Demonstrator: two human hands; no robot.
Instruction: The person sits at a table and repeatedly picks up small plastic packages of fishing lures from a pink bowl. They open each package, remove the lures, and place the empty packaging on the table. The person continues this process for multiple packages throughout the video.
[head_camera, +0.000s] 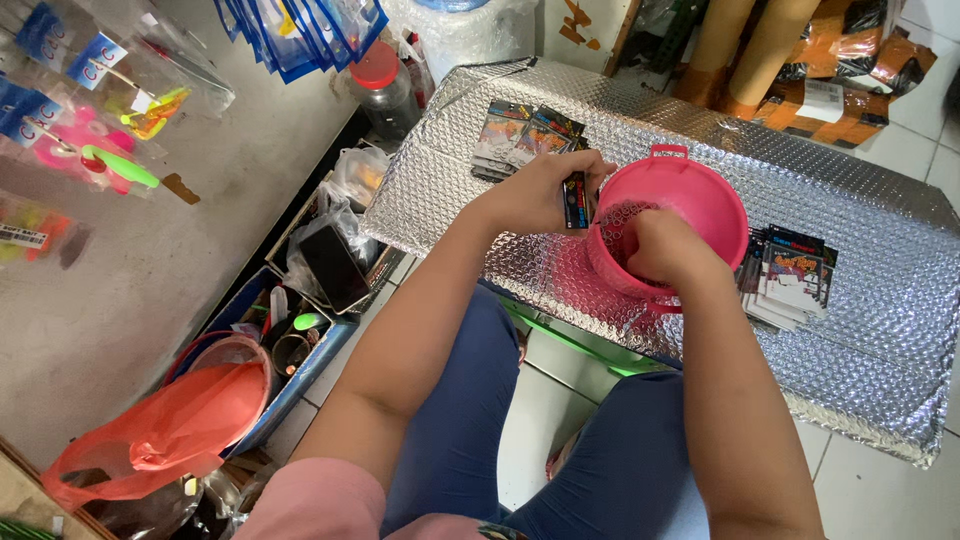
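Left hand (540, 195) is gripping a small packet (575, 200) just beside the pink bucket (715, 200); right hand (670, 250) is reaching inside, grip hidden.

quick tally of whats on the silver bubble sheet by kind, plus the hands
pink bucket: 1
stacks of small packets: 2 (far stack, stack beside the bucket)
single packet in left hand: 1
hands: 2 (left hand, right hand reaching into the bucket)
total: 6

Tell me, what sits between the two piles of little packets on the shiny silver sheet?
The pink plastic bucket, seen from the head camera.
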